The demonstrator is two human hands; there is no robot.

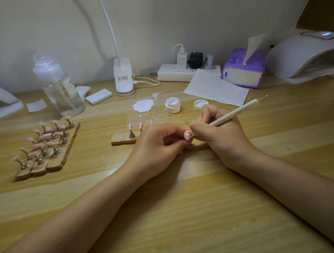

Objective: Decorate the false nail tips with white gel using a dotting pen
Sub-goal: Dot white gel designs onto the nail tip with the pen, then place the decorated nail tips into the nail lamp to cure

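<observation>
Dotting in hand: left hand [159, 144] pinching pink nail tip [187, 135] mid-tabletop, right hand [218, 131] gripping pen [236, 111], point touching tip. Next, probably: another dot, steady touch, or reload from gel [143, 106].

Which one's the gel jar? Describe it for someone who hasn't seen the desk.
Find the white power strip at the back of the wooden desk. In front of it lies a white smear; right of that stands the gel jar, small, round, white, open. Its flat lid lies separately to its right.
</observation>
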